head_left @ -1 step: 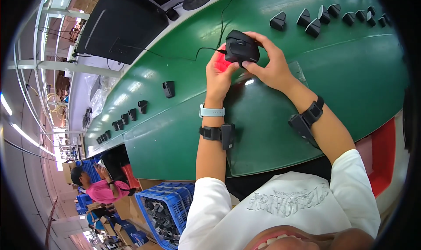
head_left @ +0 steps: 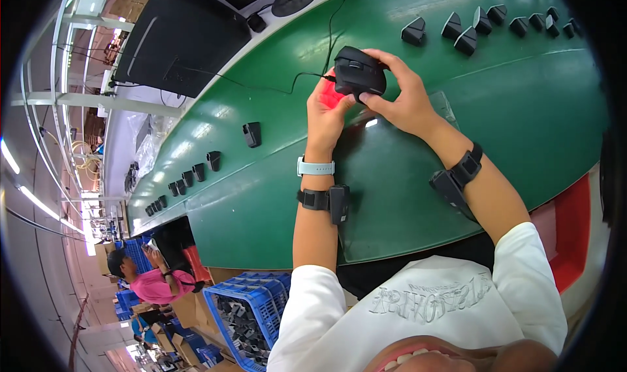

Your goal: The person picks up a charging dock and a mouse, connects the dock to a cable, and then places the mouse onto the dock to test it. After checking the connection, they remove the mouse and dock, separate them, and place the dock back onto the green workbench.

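Over the green table (head_left: 261,209) I hold a black computer mouse (head_left: 360,75) up between both hands. My left hand (head_left: 324,119) is closed around its left side, with the thumb at the lower edge; a red glow lights the palm and fingers. My right hand (head_left: 406,94) grips the mouse's right side, fingers along the far edge and thumb at the near edge. A thin black cable (head_left: 277,89) plugs into the mouse's left side and runs over the tabletop. Beneath my forearms lies a clear sheet (head_left: 392,196). The mouse's underside is hidden.
Similar black mice or mouse-shaped parts stand scattered at far right (head_left: 466,40) and in a row at left (head_left: 198,171). A black monitor (head_left: 189,36) stands far left. A blue crate (head_left: 251,316) of dark parts sits below the table; a person in pink (head_left: 160,284) is beyond.
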The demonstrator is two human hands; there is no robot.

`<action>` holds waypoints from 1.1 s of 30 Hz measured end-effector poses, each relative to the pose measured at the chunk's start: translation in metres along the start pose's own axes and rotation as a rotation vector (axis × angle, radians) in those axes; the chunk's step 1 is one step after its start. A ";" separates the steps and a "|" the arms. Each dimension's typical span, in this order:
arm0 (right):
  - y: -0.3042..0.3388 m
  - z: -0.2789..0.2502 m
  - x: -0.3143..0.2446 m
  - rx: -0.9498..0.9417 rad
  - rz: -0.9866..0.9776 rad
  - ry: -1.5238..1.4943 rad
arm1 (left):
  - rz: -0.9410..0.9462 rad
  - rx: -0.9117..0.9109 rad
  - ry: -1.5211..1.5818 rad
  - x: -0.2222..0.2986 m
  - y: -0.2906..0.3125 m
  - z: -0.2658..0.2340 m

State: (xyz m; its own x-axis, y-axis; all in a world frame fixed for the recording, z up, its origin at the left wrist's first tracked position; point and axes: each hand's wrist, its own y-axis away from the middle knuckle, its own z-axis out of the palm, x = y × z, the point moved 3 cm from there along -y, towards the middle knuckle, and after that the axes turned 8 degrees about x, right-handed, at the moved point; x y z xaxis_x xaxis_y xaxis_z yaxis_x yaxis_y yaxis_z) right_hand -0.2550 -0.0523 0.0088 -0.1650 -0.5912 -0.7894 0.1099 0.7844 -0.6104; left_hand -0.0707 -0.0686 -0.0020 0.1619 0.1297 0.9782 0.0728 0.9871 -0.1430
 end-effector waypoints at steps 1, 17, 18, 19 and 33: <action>0.000 0.000 -0.002 0.017 -0.007 0.003 | -0.003 -0.014 -0.050 0.000 -0.001 -0.003; -0.001 -0.002 -0.012 0.107 -0.248 0.101 | -0.049 -0.094 0.110 -0.007 0.002 -0.005; 0.001 -0.001 -0.011 0.104 -0.262 0.100 | -0.059 -0.088 0.110 -0.008 0.003 -0.006; 0.000 -0.001 -0.011 0.105 -0.281 0.097 | -0.065 -0.084 0.108 -0.007 0.002 -0.005; -0.001 0.001 -0.011 0.102 -0.238 0.063 | -0.093 -0.113 0.053 -0.014 0.000 -0.018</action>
State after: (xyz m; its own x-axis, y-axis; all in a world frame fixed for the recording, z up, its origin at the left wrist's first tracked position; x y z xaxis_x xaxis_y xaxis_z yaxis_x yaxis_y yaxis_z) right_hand -0.2525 -0.0465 0.0175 -0.2589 -0.7416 -0.6188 0.1586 0.5993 -0.7846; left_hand -0.0554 -0.0724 -0.0188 0.2012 0.0296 0.9791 0.1994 0.9774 -0.0706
